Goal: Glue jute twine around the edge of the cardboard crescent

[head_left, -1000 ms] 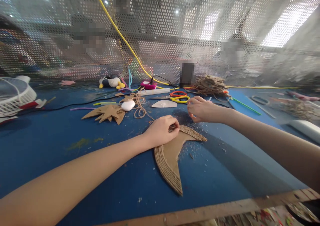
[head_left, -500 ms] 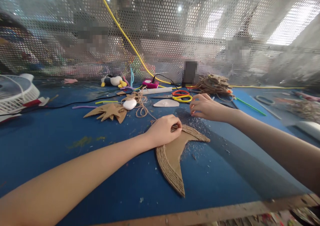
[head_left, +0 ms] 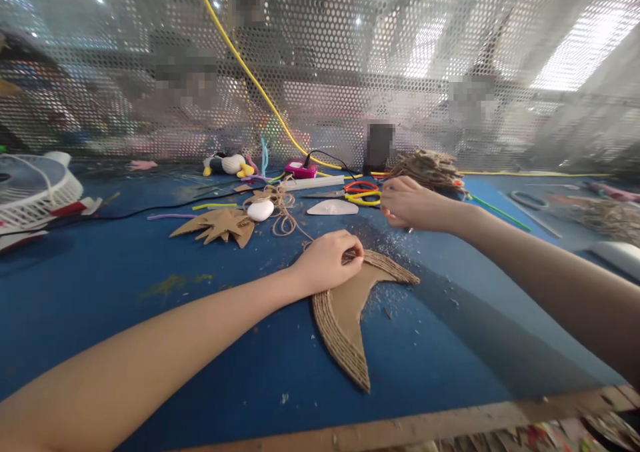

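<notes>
A tail-shaped piece of cardboard lies flat on the blue table, rows of brown twine following its curved edge. My left hand rests over its upper part, thumb and forefinger pinched at the twine rows; the fingertips partly hide what they grip. A loose strand runs from there back to a tangle of twine. To the right, beyond the cardboard, my right hand is closed above the table beside the scissors. A small pale tip shows beneath its fingers; the rest of that thing is hidden.
Behind my left hand are a white egg-shaped piece, cardboard star shapes and a pale flat plate. A twine heap and a magenta box stand near the mesh screen. A white fan lies left.
My right hand has closed its fingers, which were spread apart before, and a small pale tip now shows under them. My left hand and the cardboard have stayed in place.
</notes>
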### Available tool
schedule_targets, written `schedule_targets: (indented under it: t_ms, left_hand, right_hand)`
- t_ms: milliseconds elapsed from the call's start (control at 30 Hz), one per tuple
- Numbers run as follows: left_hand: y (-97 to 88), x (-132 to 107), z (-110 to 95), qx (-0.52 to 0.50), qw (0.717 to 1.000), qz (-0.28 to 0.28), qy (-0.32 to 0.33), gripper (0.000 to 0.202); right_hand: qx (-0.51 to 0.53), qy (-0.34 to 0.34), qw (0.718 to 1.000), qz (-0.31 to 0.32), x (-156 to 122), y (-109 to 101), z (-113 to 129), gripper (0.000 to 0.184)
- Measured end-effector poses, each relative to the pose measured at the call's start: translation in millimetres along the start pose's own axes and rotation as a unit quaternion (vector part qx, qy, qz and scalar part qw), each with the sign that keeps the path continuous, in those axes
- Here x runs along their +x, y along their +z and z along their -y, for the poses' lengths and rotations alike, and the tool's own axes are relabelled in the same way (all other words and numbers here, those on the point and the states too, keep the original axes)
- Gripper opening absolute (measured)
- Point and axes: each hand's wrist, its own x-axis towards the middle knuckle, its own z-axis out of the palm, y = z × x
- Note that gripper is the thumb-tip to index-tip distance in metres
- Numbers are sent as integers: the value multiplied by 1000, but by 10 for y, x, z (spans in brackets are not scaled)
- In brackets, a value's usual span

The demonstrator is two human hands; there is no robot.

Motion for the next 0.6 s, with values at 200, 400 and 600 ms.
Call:
schedule_targets:
  t_ms: [200, 400, 600]
  left_hand:
    - [-12, -3, -28, -1, 1000, -4, -1, 8]
    - [-20, -5, -51, 0, 1000, -8, -5, 8]
    - [-14, 0, -31, 1, 1000, -4, 1, 8]
  right_hand:
    - [157, 23, 987, 28, -246, -47, 90, 19]
    - [168, 10, 986, 15, -404, -5, 219, 28]
    - [92, -8, 996, 3, -363, -16, 270, 27]
